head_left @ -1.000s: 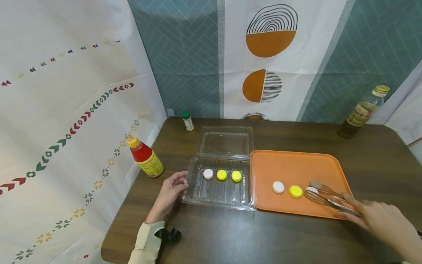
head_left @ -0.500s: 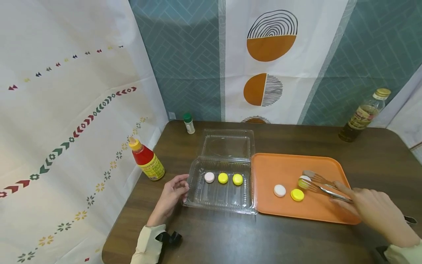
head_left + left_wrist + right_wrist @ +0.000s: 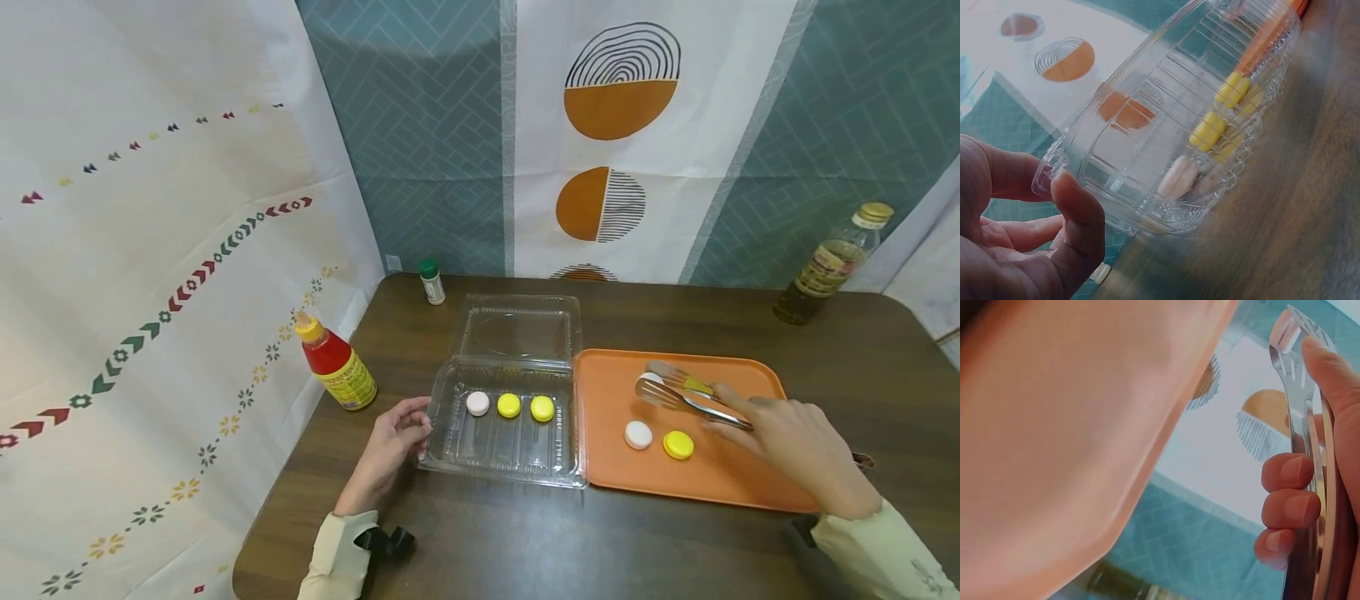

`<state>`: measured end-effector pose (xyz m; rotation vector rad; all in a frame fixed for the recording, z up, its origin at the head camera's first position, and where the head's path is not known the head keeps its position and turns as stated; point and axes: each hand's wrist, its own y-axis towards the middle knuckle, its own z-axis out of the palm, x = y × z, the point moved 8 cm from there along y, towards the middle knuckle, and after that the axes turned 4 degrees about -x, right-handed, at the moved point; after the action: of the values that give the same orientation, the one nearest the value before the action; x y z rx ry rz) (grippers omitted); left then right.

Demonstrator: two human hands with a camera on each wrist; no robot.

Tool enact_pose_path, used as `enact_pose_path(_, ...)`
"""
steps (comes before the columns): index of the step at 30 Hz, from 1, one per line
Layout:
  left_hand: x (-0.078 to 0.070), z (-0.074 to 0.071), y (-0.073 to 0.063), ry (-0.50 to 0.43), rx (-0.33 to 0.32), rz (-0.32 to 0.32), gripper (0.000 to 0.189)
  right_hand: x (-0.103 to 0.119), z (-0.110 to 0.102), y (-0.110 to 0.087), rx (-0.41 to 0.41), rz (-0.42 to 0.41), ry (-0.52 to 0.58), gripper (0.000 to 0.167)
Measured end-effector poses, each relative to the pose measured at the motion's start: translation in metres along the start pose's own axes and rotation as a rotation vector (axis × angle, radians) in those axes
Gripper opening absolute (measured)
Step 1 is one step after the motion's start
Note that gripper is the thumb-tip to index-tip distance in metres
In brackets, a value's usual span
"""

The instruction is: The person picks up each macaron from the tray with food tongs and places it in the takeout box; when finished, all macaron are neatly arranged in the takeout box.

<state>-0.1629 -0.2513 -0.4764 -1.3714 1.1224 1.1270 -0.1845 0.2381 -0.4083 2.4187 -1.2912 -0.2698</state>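
Note:
My left hand point(image 3: 390, 446) pinches the left rim of a clear plastic clamshell container point(image 3: 491, 458), its lid folded back. Inside sit a pale pink macaron point(image 3: 477, 403) and two yellow macarons point(image 3: 509, 406) in a row. My right hand point(image 3: 795, 442) grips metal slotted tongs point(image 3: 716, 414) over the orange tray point(image 3: 622, 477). Between the tong heads is a pale macaron point(image 3: 1284, 330), plain in the right wrist view and partly covered by the tong tines in the head view. On the tray lie a white macaron point(image 3: 638, 434) and a yellow macaron point(image 3: 678, 445).
Left of the container stands a red and yellow squeeze bottle point(image 3: 337, 367). A small green-capped shaker point(image 3: 432, 282) is at the back left, and an oil bottle point(image 3: 828, 262) at the back right. Patterned cloths hang behind and left of the dark wooden table point(image 3: 510, 542).
My right hand has lifted the pale macaron in the tongs and carried it left across the tray toward the container. The left hand stays at the container's rim.

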Motion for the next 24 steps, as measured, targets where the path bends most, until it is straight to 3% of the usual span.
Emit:
enact_pose_path(8, -0.004, 0.001, 0.000, -0.017, 0.008, 0.012, 0.042, 0.020, 0.002, 0.029, -0.010, -0.029, 0.026, 0.058)
enact_pose_path(16, -0.003, 0.002, 0.000, -0.019, 0.007, 0.005, 0.043, 0.039, 0.009, 0.042, -0.011, -0.058, 0.059, 0.062)
enact_pose_path(24, 0.000, 0.002, 0.000, -0.020, 0.000, 0.003, 0.043, 0.055, 0.024, 0.053, 0.093, -0.065, 0.033, 0.064)
